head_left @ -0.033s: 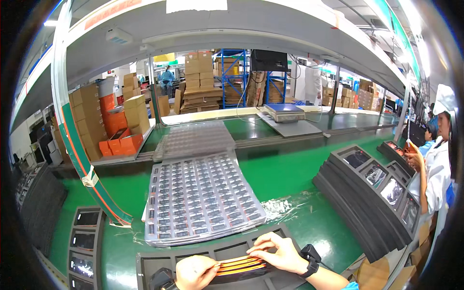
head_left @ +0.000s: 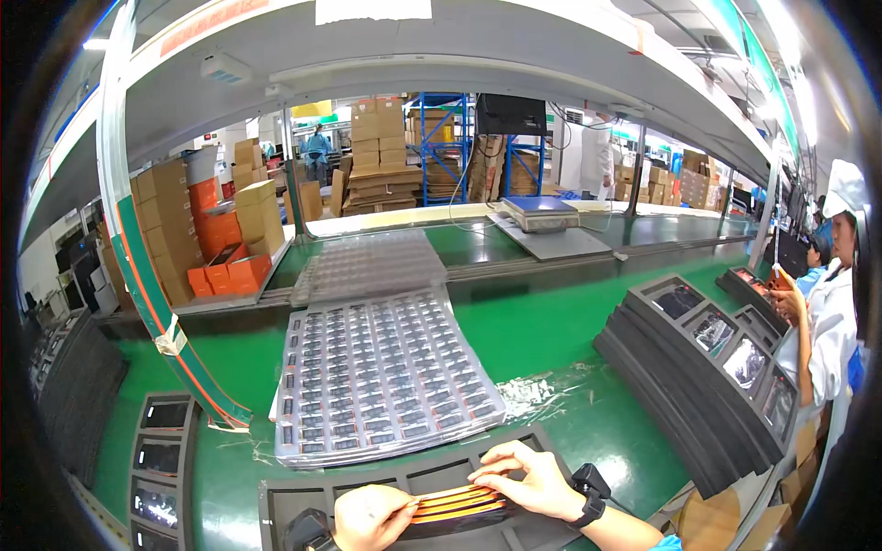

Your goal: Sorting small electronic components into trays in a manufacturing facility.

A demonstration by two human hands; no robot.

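Note:
Between my two hands is a small stack of thin, flat black pieces with orange edges (head_left: 459, 505). My left hand (head_left: 372, 516) pinches its left end between thumb and fingers. At the upper right, my right hand (head_left: 533, 482) grips the stack's far edge, fingers bent over it. Exactly what the pieces are cannot be made out. Under my hands lies a dark grey foam tray (head_left: 358, 477) with several compartments, partly covered by my hands. Just beyond it, a clear plastic blister tray (head_left: 390, 376) holds rows of small dark parts with orange bits.
Stacked foam trays (head_left: 680, 395) with bagged dark panels stand at the right; another foam tray (head_left: 165, 455) is at the left. A scale (head_left: 540, 214) rests on the far ledge. A taped post (head_left: 152, 285) rises at the left. A co-worker (head_left: 827, 303) stands at the right.

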